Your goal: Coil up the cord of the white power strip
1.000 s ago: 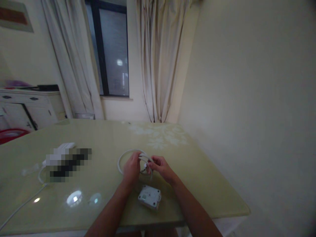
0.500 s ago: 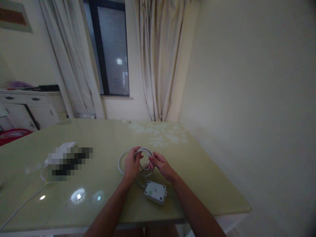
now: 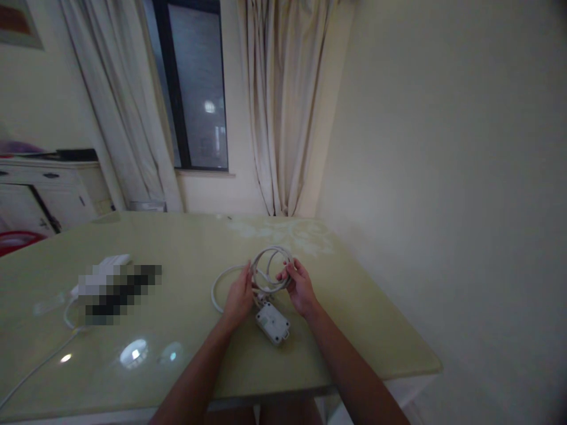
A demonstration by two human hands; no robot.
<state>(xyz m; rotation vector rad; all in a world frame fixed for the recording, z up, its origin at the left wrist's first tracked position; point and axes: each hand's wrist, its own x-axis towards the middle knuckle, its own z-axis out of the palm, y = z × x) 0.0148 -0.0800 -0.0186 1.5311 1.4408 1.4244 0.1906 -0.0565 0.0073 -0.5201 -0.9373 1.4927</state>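
Note:
A white cable (image 3: pixel 270 265) is wound into a few loops and held upright above the green table (image 3: pixel 186 248). My left hand (image 3: pixel 239 298) grips the loops on their left side. On the right side my right hand (image 3: pixel 300 287) pinches the same coil. A white power adapter (image 3: pixel 272 323) lies on the table just below both hands, joined to the cable. One loose loop of the cable (image 3: pixel 217 292) still rests flat on the table to the left of my left hand.
A blurred-out object (image 3: pixel 117 286) with a white item and a thin white cord (image 3: pixel 35 369) lies on the table's left part. A wall stands close on the right. Curtains and a dark window are behind the table; a white cabinet (image 3: pixel 44 189) is at far left.
The coil has been lifted and stood up between my hands and has grown by a loop. The adapter has slid closer to my hands.

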